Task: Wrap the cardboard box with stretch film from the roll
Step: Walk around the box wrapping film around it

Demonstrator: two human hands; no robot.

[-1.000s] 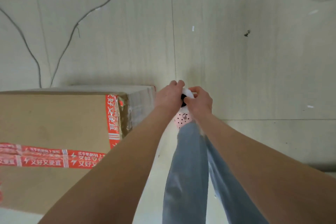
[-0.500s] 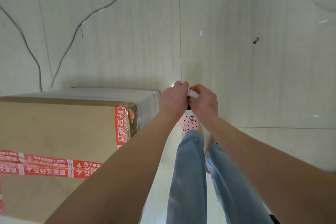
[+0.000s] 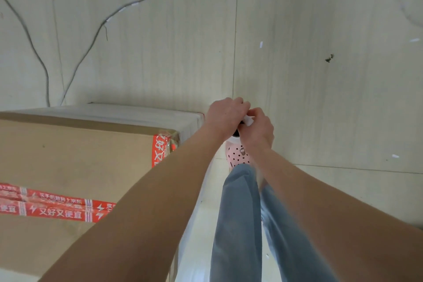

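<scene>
A large cardboard box (image 3: 68, 162) with red printed tape fills the lower left. Clear stretch film (image 3: 142, 117) covers its far side and right corner. Just past that corner my left hand (image 3: 225, 117) and my right hand (image 3: 259, 129) are together, both gripping the stretch film roll (image 3: 248, 120). Only a white bit of the roll and its dark core opening show between the fingers. A faint sheet of film runs down the box's right side beside my left forearm.
My legs in blue jeans (image 3: 240, 224) and a pink spotted shoe (image 3: 238, 155) stand right of the box. Pale tiled floor lies ahead and to the right. Thin cables (image 3: 91, 36) trail over the floor at upper left. Small scraps dot the floor at right.
Both hands with the roll have drifted slightly right and farther from me along the box's far corner. More of the box's film-covered far side shows now.
</scene>
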